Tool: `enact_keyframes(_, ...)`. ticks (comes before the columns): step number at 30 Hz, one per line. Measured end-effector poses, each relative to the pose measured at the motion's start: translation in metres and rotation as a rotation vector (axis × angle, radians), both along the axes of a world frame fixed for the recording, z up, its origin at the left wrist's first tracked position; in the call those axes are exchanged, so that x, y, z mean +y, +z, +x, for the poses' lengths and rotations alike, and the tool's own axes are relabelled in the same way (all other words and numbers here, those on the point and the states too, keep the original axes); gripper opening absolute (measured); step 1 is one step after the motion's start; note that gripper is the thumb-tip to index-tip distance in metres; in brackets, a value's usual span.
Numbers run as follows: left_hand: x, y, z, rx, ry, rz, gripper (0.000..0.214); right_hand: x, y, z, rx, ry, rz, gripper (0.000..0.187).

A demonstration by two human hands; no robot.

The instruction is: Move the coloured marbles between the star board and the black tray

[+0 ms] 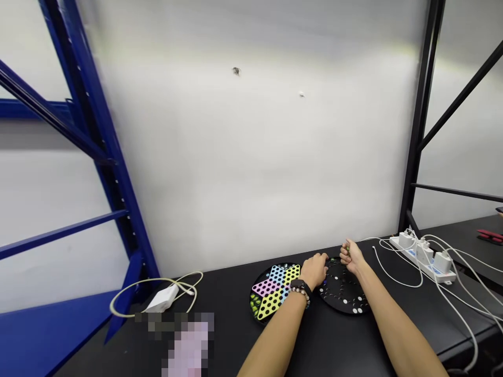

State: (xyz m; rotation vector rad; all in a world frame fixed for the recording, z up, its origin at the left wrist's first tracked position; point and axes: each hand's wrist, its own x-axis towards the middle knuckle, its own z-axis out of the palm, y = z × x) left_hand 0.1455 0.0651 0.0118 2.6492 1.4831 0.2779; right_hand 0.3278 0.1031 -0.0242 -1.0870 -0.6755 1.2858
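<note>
A round Chinese checkers board point(269, 287) with a yellow, pink and blue star of black holes lies on the black table. Green pieces point(256, 305) fill a pocket at its left rim. To its right is a round black board point(341, 289) with small holes and several white spots. My left hand point(314, 270), with a dark watch and a beaded bracelet at the wrist, reaches over the black board's left edge; its fingers are bent, and whatever they grip is hidden. Above the black board's far right edge, my right hand point(352, 256) is curled closed around a small green piece point(348, 251).
A white power strip point(426, 262) with plugged adapters and loose white cables lies at right. On the left sit a white adapter point(162, 298) with a coiled cable and a blurred pinkish thing point(189, 343). A blue rack frame point(104, 141) stands left; a white wall rises behind.
</note>
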Motion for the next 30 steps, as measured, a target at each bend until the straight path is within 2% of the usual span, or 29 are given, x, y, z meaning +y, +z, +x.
enact_keyframes(3, 0.002, -0.003, 0.014, 0.026, 0.002, 0.013, 0.031, 0.003, -0.014, 0.010, -0.562, -0.096, -0.003, 0.030)
enact_keyframes(6, 0.002, -0.006, 0.021, 0.046, 0.026, 0.020, 0.029, 0.003, -0.024, 0.006, -1.039, -0.054, 0.055, 0.023)
enact_keyframes(9, 0.002, -0.008, 0.019, 0.044, 0.039, 0.028, 0.027, 0.001, -0.027, -0.010, -1.315, 0.026, 0.061, 0.011)
enact_keyframes(12, 0.001, -0.008, 0.012, 0.017, 0.036, 0.047, 0.025, -0.001, -0.026, -0.025, -1.426, 0.075, 0.083, 0.006)
enact_keyframes(15, 0.000, -0.005, 0.005, -0.034, 0.034, 0.075, 0.020, 0.000, -0.024, -0.029, -1.344, 0.070, 0.101, 0.012)
enact_keyframes(17, -0.002, 0.001, 0.002, -0.082, 0.033, 0.105, 0.018, 0.001, -0.020, -0.029, -1.170, 0.055, 0.122, 0.019)
enact_keyframes(20, -0.007, 0.013, -0.002, -0.163, 0.035, 0.158, 0.022, -0.001, -0.010, -0.038, -0.609, 0.124, 0.123, 0.027)
enact_keyframes(22, -0.010, 0.021, -0.005, -0.234, 0.029, 0.195, 0.023, -0.005, -0.001, -0.052, -0.204, 0.242, 0.073, 0.032)
enact_keyframes(24, -0.014, 0.029, -0.008, -0.317, 0.012, 0.237, 0.020, -0.011, 0.008, -0.070, 0.071, 0.353, 0.020, 0.035)
enact_keyframes(27, -0.019, 0.038, -0.017, -0.359, 0.014, 0.281, 0.014, -0.020, 0.016, -0.093, 0.298, 0.438, 0.011, 0.035)
enact_keyframes(30, -0.026, 0.042, -0.034, -0.376, -0.007, 0.296, 0.013, -0.026, 0.017, -0.104, 0.347, 0.426, 0.016, 0.030)
